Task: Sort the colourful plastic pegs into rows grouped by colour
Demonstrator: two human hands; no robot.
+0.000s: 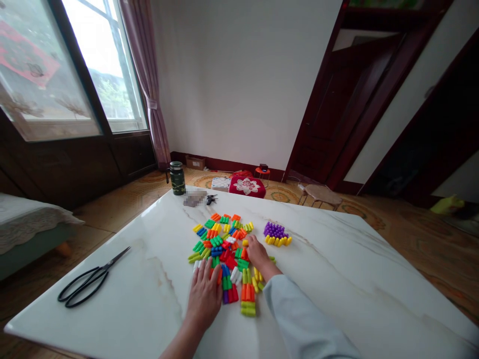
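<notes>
A pile of colourful plastic peg-like building blocks (227, 255) is spread over the middle of the white table, in red, green, orange, blue, yellow and white. At the pile's right side, my right hand (258, 255) is closed, its fingertips on a small yellow block (245, 243). My left hand (205, 289) lies palm down at the near left of the pile, fingers stretched out over a few blocks that it partly covers. Between the hands, a joined strip of lime and orange blocks (247, 293) points toward me. Further right stands a cluster of purple blocks (275, 230) with yellow ones (278, 241) before it.
Large black-handled scissors (93, 277) lie on the marble-patterned table (142, 304) at left. At its far corner stand a green thermos (177, 178) and a small black object (211, 199) beside a blurred patch. A stool (322, 194) is beyond the table.
</notes>
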